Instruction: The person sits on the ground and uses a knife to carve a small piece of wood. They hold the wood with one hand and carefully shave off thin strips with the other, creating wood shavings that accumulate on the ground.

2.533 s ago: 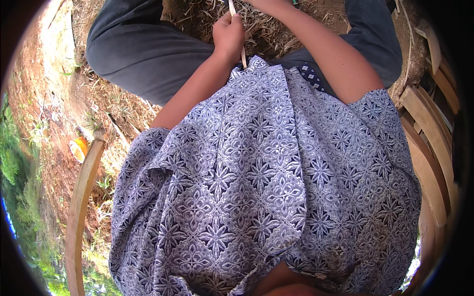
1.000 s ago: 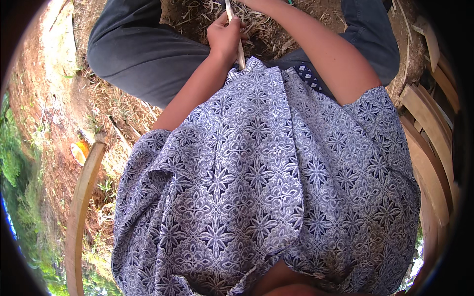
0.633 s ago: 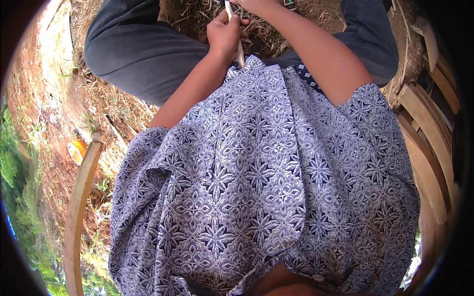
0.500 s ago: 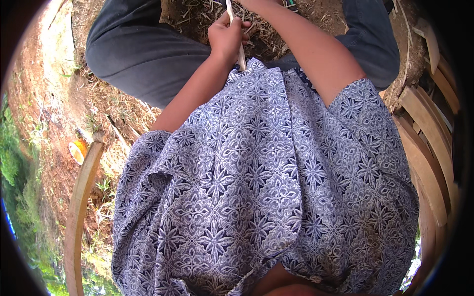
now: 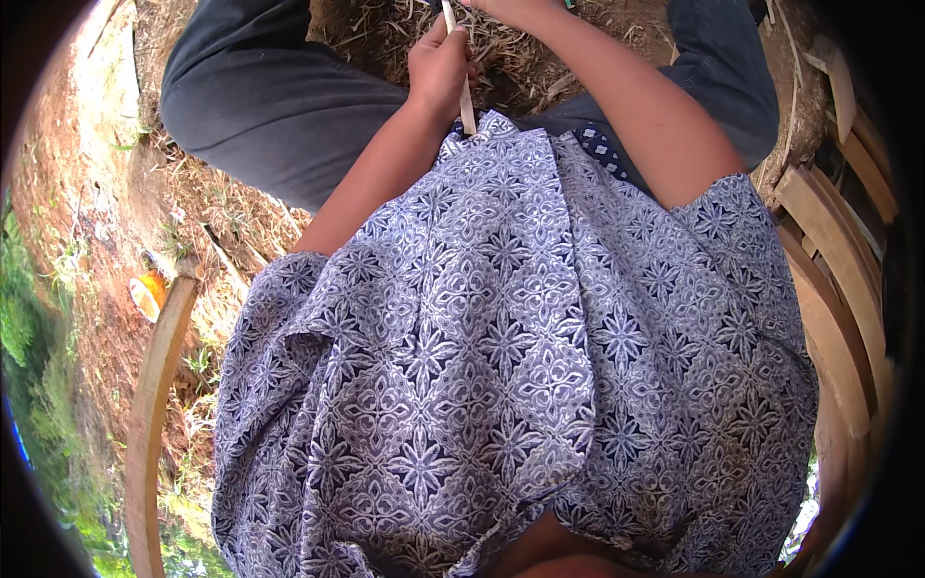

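Up at 12 o'clock, your left hand [image 5: 438,67] is clenched round a thin bamboo strip [image 5: 464,91] above your lap, your right hand's [image 5: 501,8] grip can't be judged at the rim, and I'd guess the strip could snap if bent hard.

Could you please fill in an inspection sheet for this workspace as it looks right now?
Surface: bare reddish ground strewn with dry straw and shavings.
Job's things: thin pale bamboo strip, upright, its upper end cut off by the picture's top edge.
Clutter: small orange object on the ground at left.
Hands: left hand closed around the strip; right hand mostly out of frame, only its forearm shows.
Cables: nothing seen.
Surroundings: curved bamboo slats at right, one curved slat at left, grass beyond.
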A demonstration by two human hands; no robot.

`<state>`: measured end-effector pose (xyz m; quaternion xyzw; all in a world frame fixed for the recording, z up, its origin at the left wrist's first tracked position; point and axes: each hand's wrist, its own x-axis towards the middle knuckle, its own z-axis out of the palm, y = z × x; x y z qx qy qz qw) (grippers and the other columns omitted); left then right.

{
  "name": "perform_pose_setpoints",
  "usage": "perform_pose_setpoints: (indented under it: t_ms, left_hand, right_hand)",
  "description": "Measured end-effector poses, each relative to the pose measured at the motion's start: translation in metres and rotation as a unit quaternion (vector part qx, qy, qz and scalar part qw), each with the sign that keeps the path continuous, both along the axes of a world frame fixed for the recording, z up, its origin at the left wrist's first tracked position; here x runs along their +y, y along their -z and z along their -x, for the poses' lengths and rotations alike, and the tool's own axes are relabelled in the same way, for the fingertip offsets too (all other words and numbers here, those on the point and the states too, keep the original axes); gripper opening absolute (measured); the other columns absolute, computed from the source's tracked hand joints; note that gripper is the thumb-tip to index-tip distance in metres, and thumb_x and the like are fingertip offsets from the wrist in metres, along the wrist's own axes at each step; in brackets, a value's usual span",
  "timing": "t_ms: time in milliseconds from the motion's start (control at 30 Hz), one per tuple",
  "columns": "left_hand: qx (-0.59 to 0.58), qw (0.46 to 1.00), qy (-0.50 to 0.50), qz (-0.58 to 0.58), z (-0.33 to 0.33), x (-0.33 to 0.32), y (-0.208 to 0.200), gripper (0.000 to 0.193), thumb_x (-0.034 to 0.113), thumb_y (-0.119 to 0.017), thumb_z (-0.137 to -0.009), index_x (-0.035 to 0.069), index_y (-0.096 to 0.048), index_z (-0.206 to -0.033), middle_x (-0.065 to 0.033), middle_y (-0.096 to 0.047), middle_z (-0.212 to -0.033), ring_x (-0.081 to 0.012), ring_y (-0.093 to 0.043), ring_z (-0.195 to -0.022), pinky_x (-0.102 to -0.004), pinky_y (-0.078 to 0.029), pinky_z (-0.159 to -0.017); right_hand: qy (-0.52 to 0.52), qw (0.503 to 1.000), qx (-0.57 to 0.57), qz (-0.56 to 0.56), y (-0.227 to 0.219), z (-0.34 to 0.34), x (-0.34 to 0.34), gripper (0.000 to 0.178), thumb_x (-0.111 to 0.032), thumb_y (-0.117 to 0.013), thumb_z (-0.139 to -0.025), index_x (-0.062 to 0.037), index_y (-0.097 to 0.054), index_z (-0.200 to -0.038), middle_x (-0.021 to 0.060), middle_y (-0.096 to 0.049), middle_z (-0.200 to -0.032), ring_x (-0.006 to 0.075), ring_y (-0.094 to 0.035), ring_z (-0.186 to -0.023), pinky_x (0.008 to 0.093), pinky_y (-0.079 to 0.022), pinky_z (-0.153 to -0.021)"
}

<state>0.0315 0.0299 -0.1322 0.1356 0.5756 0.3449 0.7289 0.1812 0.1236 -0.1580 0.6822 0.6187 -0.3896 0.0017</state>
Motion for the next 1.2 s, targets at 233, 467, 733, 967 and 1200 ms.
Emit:
perform_pose_setpoints:
  t_ms: [233, 467, 733, 967, 1200]
  left_hand:
    - [-0.013, 1.0, -0.016, -0.011, 0.0, -0.003, 0.008, 0.017, 0.016, -0.056, -0.104, 0.013, -0.066, -0.118, 0.0036, -0.046, -0.068, -0.009, -0.045, -0.055, -0.027, -0.04, -0.051]
    - [0.03, 0.998, 0.011, -0.054, 0.004, -0.008, 0.03, 0.026, 0.026, -0.051, -0.109, 0.005, -0.065, -0.116, -0.0039, -0.059, -0.079, -0.0108, -0.054, -0.063, -0.0268, -0.045, -0.057]
    - [0.023, 0.998, -0.037, -0.034, -0.001, -0.004, 0.011, 0.009, 0.014, -0.059, -0.103, 0.009, -0.063, -0.109, 0.0039, -0.048, -0.069, -0.0068, -0.044, -0.054, -0.026, -0.038, -0.048]
    - [0.052, 0.996, -0.038, -0.054, -0.011, -0.015, 0.002, 0.023, 0.013, -0.059, -0.103, 0.008, -0.065, -0.124, 0.0036, -0.049, -0.07, -0.0064, -0.046, -0.055, -0.0257, -0.04, -0.049]
    - [0.082, 0.994, -0.003, -0.07, -0.009, -0.015, 0.003, 0.033, 0.014, -0.057, -0.104, 0.009, -0.062, -0.135, 0.0039, -0.047, -0.069, -0.0065, -0.046, -0.053, -0.0258, -0.041, -0.049]
  right_hand:
    - [0.061, 0.997, -0.04, 0.016, -0.002, 0.019, 0.003, 0.027, -0.039, -0.08, -0.083, -0.012, -0.079, -0.084, 0.0111, -0.074, -0.077, 0.0273, -0.071, -0.066, 0.0431, -0.055, -0.064]
    - [0.136, 0.983, 0.106, -0.059, 0.036, -0.002, 0.007, 0.029, -0.04, -0.082, -0.082, -0.0117, -0.077, -0.082, 0.0101, -0.073, -0.074, 0.0218, -0.071, -0.07, 0.0393, -0.054, -0.065]
    - [0.019, 1.0, 0.02, -0.006, 0.005, 0.008, 0.003, 0.03, -0.04, -0.082, -0.081, -0.0098, -0.076, -0.081, 0.0127, -0.073, -0.075, 0.026, -0.07, -0.069, 0.0407, -0.054, -0.066]
    - [0.028, 0.999, 0.008, 0.018, -0.015, 0.012, -0.008, 0.028, -0.039, -0.08, -0.083, -0.0109, -0.077, -0.086, 0.0138, -0.074, -0.08, 0.0306, -0.072, -0.074, 0.0434, -0.055, -0.07]
    - [0.064, 0.997, -0.024, 0.029, -0.021, 0.027, -0.009, 0.028, -0.04, -0.079, -0.086, -0.0123, -0.078, -0.09, 0.0131, -0.075, -0.086, 0.0321, -0.073, -0.081, 0.0461, -0.055, -0.073]
